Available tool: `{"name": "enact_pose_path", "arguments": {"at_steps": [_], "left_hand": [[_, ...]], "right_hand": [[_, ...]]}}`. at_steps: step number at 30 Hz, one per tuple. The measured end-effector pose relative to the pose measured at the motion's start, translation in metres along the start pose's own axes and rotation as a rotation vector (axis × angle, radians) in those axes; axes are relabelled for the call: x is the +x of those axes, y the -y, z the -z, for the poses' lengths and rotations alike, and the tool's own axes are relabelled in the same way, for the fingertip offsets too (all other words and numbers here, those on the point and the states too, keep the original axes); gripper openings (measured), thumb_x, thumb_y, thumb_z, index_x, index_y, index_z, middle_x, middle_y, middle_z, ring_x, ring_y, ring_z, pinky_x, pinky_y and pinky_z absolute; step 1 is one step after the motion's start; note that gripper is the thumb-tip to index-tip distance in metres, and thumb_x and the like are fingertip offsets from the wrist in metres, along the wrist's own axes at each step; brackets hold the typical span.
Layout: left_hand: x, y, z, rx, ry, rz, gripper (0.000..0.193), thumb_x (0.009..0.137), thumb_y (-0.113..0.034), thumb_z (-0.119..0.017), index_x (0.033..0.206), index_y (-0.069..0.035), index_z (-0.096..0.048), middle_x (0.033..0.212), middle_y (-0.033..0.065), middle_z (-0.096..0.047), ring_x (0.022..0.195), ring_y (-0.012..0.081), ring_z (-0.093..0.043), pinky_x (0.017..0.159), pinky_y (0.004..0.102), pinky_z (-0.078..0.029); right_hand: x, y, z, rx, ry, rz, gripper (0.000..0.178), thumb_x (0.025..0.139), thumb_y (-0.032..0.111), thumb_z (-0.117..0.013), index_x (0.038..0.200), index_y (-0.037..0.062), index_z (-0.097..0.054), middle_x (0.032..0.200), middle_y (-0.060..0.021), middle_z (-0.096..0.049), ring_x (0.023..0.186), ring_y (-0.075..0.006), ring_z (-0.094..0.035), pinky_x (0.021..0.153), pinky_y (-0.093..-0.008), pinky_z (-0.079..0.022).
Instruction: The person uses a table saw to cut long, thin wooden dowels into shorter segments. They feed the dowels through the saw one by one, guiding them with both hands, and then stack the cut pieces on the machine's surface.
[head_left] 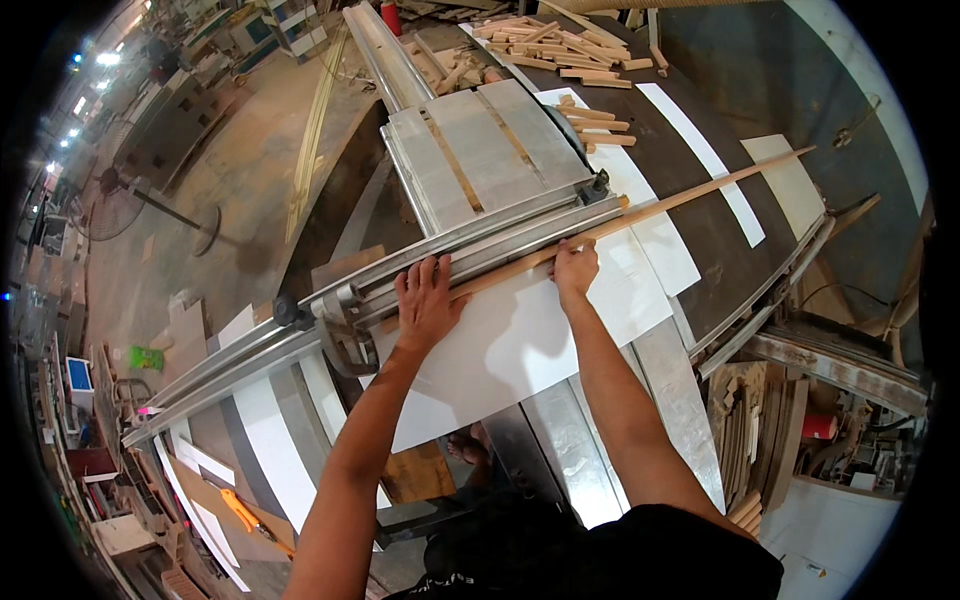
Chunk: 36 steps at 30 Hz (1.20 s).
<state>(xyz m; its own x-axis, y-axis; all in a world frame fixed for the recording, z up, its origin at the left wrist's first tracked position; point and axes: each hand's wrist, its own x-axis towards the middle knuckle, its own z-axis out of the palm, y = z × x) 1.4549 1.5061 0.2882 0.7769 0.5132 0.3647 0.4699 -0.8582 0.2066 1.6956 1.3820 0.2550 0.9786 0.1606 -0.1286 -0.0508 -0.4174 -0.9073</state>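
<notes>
A long, thin wooden strip (pixel 700 191) lies along the near side of a metal fence (pixel 480 246) on a sliding table saw and runs out to the far right. My left hand (pixel 428 308) lies over the fence and strip, fingertips on the metal, thumb at the strip's near edge. Farther right, my right hand (pixel 575 270) is closed around the strip, with thumb and index finger pinching it. A metal C-clamp (pixel 352 335) sits on the fence left of my left hand. Under both forearms is a white board (pixel 490 365).
Cut wooden pieces (pixel 560 48) are heaped on the dark tabletop (pixel 700 130) at the back, with several more sticks (pixel 600 125) nearer the saw table (pixel 480 150). An orange-handled tool (pixel 240 510) lies lower left. A pedestal fan (pixel 110 195) stands on the floor at left.
</notes>
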Motion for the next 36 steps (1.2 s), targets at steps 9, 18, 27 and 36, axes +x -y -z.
{"name": "enact_pose_path", "arguments": {"at_steps": [9, 18, 27, 36], "left_hand": [[0.006, 0.005, 0.017, -0.037, 0.162, -0.018, 0.081, 0.078, -0.021, -0.08, 0.147, -0.006, -0.041, 0.138, 0.0146, -0.047, 0.128, 0.0349, -0.043, 0.106, 0.0523, -0.029], [0.022, -0.021, 0.014, -0.031, 0.224, 0.113, 0.089, 0.073, -0.039, -0.084, 0.143, -0.004, -0.043, 0.131, 0.0143, -0.049, 0.126, 0.0334, -0.044, 0.105, 0.0502, -0.03], [0.082, -0.084, -0.039, 0.067, 0.121, -0.037, 0.087, 0.07, -0.056, -0.082, 0.132, -0.002, -0.053, 0.115, 0.0081, -0.056, 0.109, 0.0251, -0.053, 0.09, 0.0402, -0.039], [0.077, -0.077, -0.051, 0.116, 0.039, -0.055, 0.084, 0.074, -0.062, -0.076, 0.129, -0.002, -0.056, 0.115, 0.0091, -0.059, 0.107, 0.0259, -0.054, 0.095, 0.041, -0.04]], "right_hand": [[-0.01, -0.014, -0.021, -0.148, 0.017, 0.067, 0.046, 0.091, 0.025, -0.068, 0.117, -0.008, -0.047, 0.079, -0.0282, -0.07, 0.077, -0.0459, -0.071, 0.072, -0.0514, -0.057], [-0.011, -0.019, -0.024, -0.154, -0.006, 0.03, 0.057, 0.091, 0.026, -0.067, 0.129, -0.0117, -0.047, 0.088, -0.0323, -0.069, 0.085, -0.0485, -0.069, 0.076, -0.0536, -0.056], [-0.017, -0.009, -0.014, -0.169, -0.007, 0.046, 0.054, 0.092, 0.028, -0.069, 0.127, -0.0094, -0.053, 0.083, -0.0257, -0.071, 0.08, -0.0442, -0.071, 0.073, -0.051, -0.056], [-0.035, 0.012, 0.013, 0.21, 0.206, -0.113, 0.067, 0.095, 0.016, -0.068, 0.152, -0.0041, -0.038, 0.073, -0.0111, -0.066, 0.048, -0.0142, -0.06, 0.043, -0.031, -0.048]]}}
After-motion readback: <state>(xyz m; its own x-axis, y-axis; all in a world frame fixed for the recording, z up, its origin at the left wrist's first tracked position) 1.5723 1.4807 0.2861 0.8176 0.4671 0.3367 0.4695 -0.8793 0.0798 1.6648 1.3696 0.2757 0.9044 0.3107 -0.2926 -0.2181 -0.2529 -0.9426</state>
